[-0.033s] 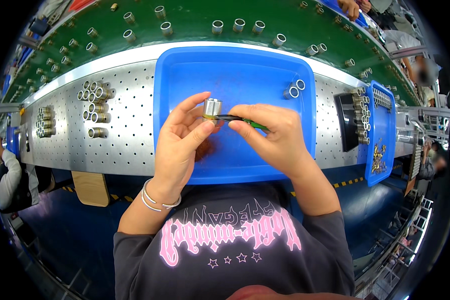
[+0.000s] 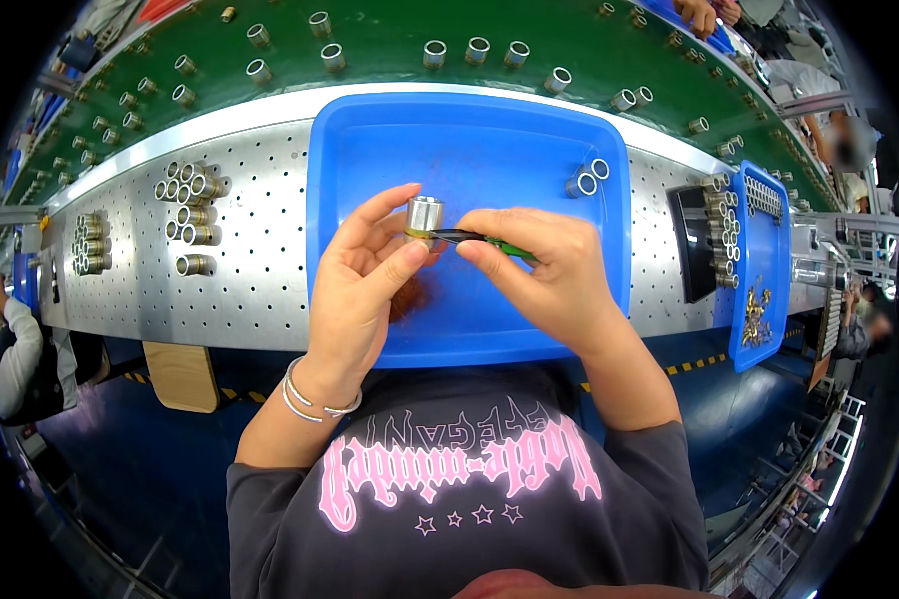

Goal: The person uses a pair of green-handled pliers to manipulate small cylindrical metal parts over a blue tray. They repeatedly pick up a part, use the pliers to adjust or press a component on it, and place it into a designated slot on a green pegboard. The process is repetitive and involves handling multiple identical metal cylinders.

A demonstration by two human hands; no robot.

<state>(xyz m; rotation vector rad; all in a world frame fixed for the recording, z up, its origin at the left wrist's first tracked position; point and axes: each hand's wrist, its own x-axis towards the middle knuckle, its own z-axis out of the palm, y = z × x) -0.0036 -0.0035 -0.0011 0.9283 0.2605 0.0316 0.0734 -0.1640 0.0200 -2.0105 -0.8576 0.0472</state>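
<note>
Over the blue tray (image 2: pixel 469 344), my left hand (image 2: pixel 355 270) pinches a short, shiny metal sleeve (image 2: pixel 426 212) upright between thumb and fingers. A brassy yellow band runs round its lower end. My right hand (image 2: pixel 544 260) is closed on a slim tool (image 2: pixel 509 248) with a green handle and a dark pointed tip; its exact kind is unclear. The tip touches the sleeve near the yellow band. Two similar sleeves (image 2: pixel 581 185) are at the right end of the tray. Reddish-brown residue (image 2: pixel 410 298) lies on the tray bottom beside my left hand.
Metal sleeves (image 2: pixel 192 212) stand in groups on the perforated metal table (image 2: pixel 260 230) at left. Beyond the tray, a green surface (image 2: pixel 390 30) bears many spaced sleeves. At right are a black bin (image 2: pixel 687 245) and a second blue tray (image 2: pixel 737 334) with brassy pieces. Other people work nearby.
</note>
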